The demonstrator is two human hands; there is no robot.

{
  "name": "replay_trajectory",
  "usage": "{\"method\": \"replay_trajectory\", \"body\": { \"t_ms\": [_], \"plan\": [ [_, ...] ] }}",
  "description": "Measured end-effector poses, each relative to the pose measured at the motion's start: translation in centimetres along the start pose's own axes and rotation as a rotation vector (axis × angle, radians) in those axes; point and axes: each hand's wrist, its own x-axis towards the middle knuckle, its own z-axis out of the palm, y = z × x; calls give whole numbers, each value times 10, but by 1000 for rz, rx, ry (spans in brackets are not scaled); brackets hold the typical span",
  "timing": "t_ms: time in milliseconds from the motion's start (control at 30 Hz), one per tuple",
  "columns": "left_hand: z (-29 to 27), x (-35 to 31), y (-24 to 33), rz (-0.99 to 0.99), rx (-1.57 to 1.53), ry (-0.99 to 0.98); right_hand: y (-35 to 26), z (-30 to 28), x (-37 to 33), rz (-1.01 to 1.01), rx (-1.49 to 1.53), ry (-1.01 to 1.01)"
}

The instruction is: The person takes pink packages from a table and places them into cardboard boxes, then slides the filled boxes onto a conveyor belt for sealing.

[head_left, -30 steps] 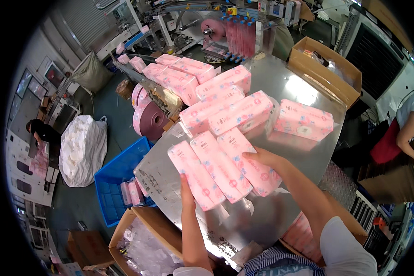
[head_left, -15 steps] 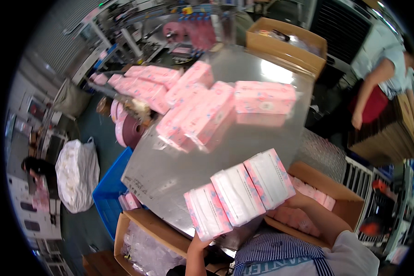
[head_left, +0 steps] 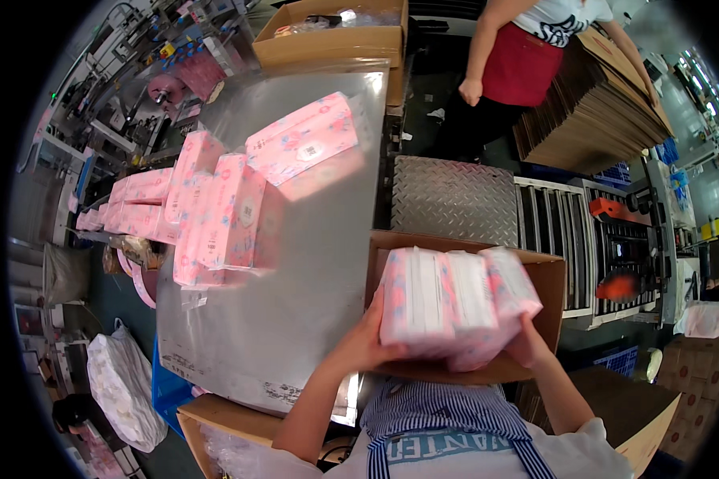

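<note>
Over an open brown carton (head_left: 549,294), three pink-and-white packs (head_left: 465,303) side by side, the grip of left hand (head_left: 369,338) and right hand (head_left: 529,345) clamped on the row's ends, metal counter (head_left: 319,247) to the left (more pink packs (head_left: 233,211) on it)

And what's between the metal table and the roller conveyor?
In the head view, a diamond-tread metal plate and, closer in, an open cardboard carton, with three pink tissue packs held at its opening.
</note>
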Motion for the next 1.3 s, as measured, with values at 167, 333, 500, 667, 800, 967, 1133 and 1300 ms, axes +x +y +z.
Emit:
{"method": "replay_trajectory", "body": {
  "t_ms": [167, 333, 500, 667, 800, 967, 1133, 1300],
  "plan": [
    [0, 63, -65, -588, 140, -69, 36, -29, 64, 341, -40, 188],
    [55, 43, -67, -97, 1128, 318, 51, -24, 93, 217, -208, 178],
    [74, 38, -87, -78, 1149, 259, 88, -5, 129, -169, -927, 476],
    [-38, 33, -26, 7, 900, 354, 109, -28, 171, -248, -1284, 719],
    [-188, 0, -60, -323, 1357, 1208, 72, 36, 179, 66, -1555, 839],
    [-282, -56, -106, -744, 351, 939, 46, 132, 200, -797, -1475, 170],
    [-223, -32, -100, -525, -480, 710, 63, 243, 307, -297, -584, -97],
    [-189, -54, -93, -446, -560, 578, 51, 268, 273, -99, -648, -227]
  ]
}}
